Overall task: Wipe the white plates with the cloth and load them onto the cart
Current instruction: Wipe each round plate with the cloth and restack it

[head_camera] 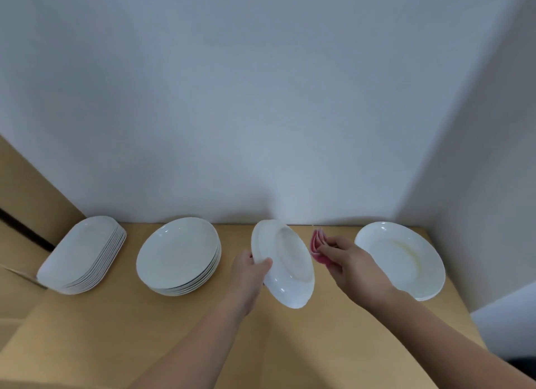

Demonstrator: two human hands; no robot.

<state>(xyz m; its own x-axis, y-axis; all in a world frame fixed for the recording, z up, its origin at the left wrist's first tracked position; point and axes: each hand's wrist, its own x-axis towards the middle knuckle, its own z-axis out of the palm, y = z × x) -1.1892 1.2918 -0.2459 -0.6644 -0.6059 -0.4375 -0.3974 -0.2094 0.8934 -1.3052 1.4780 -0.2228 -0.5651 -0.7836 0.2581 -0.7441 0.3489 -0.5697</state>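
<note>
My left hand (249, 269) grips a white round plate (290, 264) by its left rim and holds it tilted on edge above the wooden table (203, 325), its face turned to the right. My right hand (345, 261) holds a folded pink cloth (317, 246) just right of that plate, close to its face but apart from it. A stack of round white plates (177, 258) sits left of centre. A stack of oblong white plates (82, 255) sits at the far left. A single wide-rimmed white plate (403, 258) lies at the right. No cart is in view.
A white wall (261, 98) stands right behind the plates, and a side wall (493, 185) closes the right end of the table. Brown cardboard boxes (20, 200) rise at the left. The table's right edge (467, 316) runs near the single plate.
</note>
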